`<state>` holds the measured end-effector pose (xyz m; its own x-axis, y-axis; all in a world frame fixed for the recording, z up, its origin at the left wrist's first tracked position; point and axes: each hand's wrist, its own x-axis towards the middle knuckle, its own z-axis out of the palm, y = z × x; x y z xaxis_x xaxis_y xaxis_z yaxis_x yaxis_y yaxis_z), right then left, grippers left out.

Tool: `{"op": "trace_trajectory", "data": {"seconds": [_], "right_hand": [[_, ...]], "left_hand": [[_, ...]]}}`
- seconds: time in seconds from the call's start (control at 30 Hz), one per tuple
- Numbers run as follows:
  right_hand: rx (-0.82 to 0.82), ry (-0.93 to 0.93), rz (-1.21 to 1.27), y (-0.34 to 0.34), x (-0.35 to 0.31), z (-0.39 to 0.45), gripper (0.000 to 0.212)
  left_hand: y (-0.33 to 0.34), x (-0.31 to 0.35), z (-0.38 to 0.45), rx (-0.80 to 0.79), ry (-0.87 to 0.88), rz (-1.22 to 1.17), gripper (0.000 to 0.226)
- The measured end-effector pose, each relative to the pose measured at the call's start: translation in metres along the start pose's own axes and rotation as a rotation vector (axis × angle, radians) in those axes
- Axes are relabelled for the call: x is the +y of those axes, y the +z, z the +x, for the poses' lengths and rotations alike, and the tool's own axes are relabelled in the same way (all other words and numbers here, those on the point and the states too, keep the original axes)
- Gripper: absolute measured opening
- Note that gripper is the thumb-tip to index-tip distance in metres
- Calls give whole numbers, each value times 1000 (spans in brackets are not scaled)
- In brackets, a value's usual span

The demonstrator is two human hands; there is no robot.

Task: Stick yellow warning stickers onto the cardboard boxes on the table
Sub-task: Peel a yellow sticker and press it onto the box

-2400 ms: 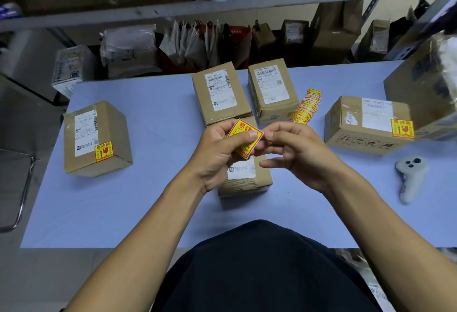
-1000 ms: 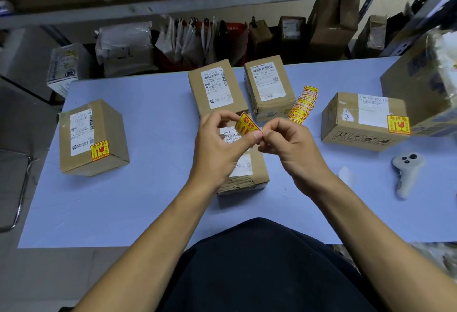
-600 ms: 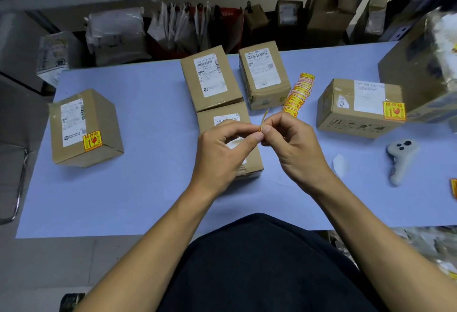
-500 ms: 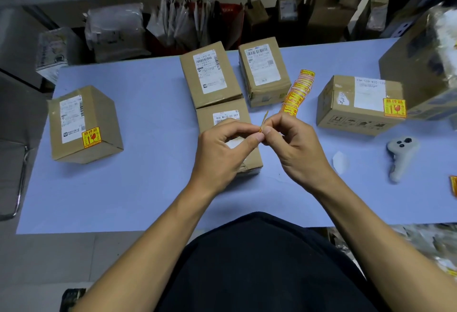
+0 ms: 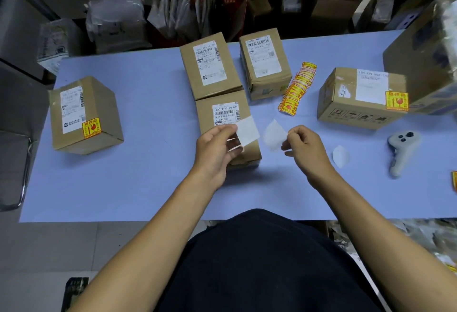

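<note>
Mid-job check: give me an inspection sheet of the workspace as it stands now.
Surface: blue table.
Job's things: five cardboard boxes; left box and right box carry yellow stickers; two rear boxes and the near box show none. Sticker strip beside the rear boxes.
Clutter: grey controller, loose backing paper.
Hands: left hand pinches a white-faced sheet; right hand pinches another white piece.
Cables: nothing seen.
Surroundings: shelf of parcels behind; large box at right.
</note>
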<state>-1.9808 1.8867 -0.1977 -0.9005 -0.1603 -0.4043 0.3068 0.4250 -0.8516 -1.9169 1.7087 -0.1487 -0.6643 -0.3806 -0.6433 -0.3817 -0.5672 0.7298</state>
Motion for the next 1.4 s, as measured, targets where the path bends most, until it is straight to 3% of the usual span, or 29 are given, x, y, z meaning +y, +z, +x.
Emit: {"op": "trace_trajectory", "data": {"seconds": [0.13, 0.27, 0.4, 0.5, 0.57, 0.67, 0.77, 0.9, 0.97, 1.07, 1.17, 1.27, 1.4], "right_hand": [[-15, 144, -115, -2, 31, 11, 20], [-71, 190, -475, -9, 63, 14, 23], [-9, 198, -683, -10, 64, 10, 24], [80, -103, -681, 0, 43, 3, 39], [87, -437, -619, 11, 19, -6, 38], [55, -830, -739, 25, -10, -15, 29], [83, -981, -837, 33, -21, -15, 12], [131, -1017, -856, 38, -19, -12, 3], [104, -844, -673, 41, -17, -14, 3], [18, -194, 56, 47, -25, -14, 8], [-143, 340, 633, 42, -29, -14, 11], [-266, 490, 853, 42, -26, -18, 7], [-312, 504, 965, 50, -25, -24, 5]], "left_hand": [[-8, -4, 5, 13, -37, 18, 9], [-13, -7, 10, 27, -55, 6, 8], [-16, -8, 16, 37, -59, 29, 7], [-16, -8, 21, 60, -75, 15, 6], [-15, -7, 24, 81, -106, -31, 6], [-11, -7, 26, 96, -188, -150, 6], [-10, -9, 25, 101, -263, -241, 6], [-13, -11, 20, 45, -328, -322, 10], [-16, -11, 18, 0, -349, -413, 11], [-23, -9, 18, -77, -309, -483, 17], [-25, -12, 19, -79, -263, -242, 18], [-20, -21, 15, -71, -246, 29, 12], [-12, -24, 10, -119, -162, -16, 8]]}}
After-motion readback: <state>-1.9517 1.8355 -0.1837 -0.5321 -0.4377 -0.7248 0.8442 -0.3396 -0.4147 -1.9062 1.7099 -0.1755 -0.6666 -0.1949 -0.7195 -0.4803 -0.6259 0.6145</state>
